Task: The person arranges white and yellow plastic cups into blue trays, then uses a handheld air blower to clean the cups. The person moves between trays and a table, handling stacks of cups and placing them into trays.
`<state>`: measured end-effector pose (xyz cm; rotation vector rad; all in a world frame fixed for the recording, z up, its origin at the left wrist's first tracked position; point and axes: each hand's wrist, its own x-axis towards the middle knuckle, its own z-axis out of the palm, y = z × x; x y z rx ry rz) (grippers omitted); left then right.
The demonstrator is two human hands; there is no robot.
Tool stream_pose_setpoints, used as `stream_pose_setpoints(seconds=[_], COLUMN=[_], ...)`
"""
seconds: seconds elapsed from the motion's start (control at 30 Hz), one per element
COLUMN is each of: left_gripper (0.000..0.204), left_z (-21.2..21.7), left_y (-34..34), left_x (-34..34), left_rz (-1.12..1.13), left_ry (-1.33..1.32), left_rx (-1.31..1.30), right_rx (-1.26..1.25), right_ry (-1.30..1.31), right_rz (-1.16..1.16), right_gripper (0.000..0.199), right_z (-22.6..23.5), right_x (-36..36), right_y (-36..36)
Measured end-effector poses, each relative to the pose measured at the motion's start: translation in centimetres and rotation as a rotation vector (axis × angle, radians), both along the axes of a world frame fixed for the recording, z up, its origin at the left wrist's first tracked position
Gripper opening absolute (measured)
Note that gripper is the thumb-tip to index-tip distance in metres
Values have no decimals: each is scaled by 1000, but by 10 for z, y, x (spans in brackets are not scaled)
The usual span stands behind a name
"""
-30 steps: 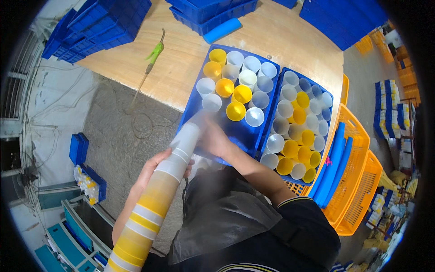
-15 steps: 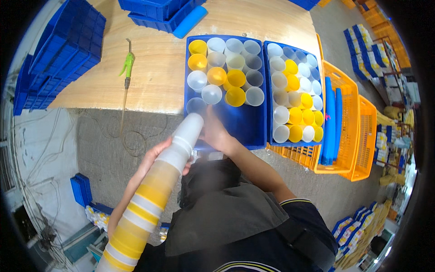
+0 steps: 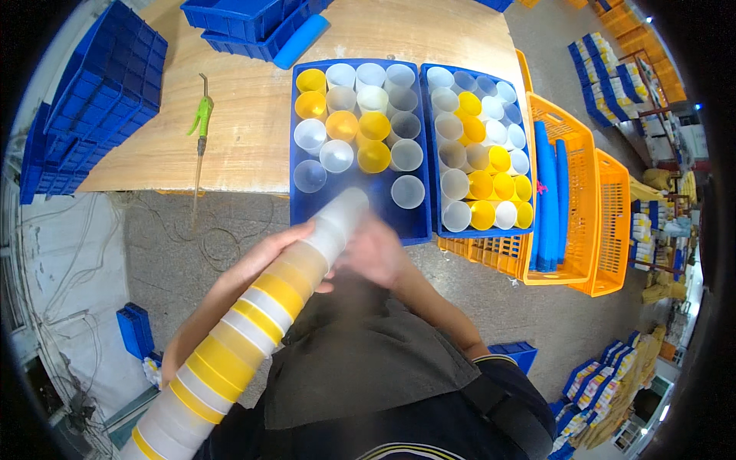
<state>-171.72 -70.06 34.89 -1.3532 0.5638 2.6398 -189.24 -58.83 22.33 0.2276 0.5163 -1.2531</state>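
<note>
A long stack of nested plastic cups (image 3: 230,349), yellow, white and clear, slants from the lower left up to the near edge of the left blue tray. My left hand (image 3: 280,244) is wrapped around its upper part. Beside the stack's top end is my right hand (image 3: 377,251), smeared by motion; whether its fingers hold a cup I cannot tell. In the left blue tray (image 3: 359,184) stand rows of cups, yellow, white and clear. One clear cup (image 3: 408,192) stands at the near right of these rows. The tray's near part is partly hidden by the stack and my hands.
A second blue tray (image 3: 469,233) full of cups adjoins on the right. Past it are orange crates (image 3: 581,245) with blue rolls (image 3: 546,207). A green air blow gun (image 3: 202,116) lies on the wooden table (image 3: 249,126); blue bins (image 3: 111,73) are stacked at left.
Another clear cup now stands at the near end of the left tray's right column. My right hand has drawn back to the stack's top. The whole view has shifted slightly.
</note>
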Motion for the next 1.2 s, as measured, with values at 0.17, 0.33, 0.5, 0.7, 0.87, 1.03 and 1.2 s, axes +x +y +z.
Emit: stream_pose_setpoints(seconds=[0.17,0.33,0.5,0.7,0.87,1.03,1.2], left_gripper=[56,58,56,55,56,55,54], left_z=[-6,-2,5,6,-4,0,25], left_y=[15,37,52,62,55,43,39], left_x=[10,24,35,54,59,62,68], left_rz=[107,161,308,242,351,147,165], left_ry=[48,5,14,-22,-44,-140,-43], left_rx=[81,21,-7,-25,-102,-84,-75], right_rx=[3,-4,-95,-138,-101,16,35], right_ry=[44,-114,79,20,129,199,-5], right_rz=[-244,251,-100,265,281,178,75], right_gripper=[55,52,52,44,41,43,52], right_z=[-8,-8,-10,-9,-20,-39,-40], right_x=[3,12,22,41,62,63,44], right_y=[-2,-1,-13,-14,-34,-46,-40])
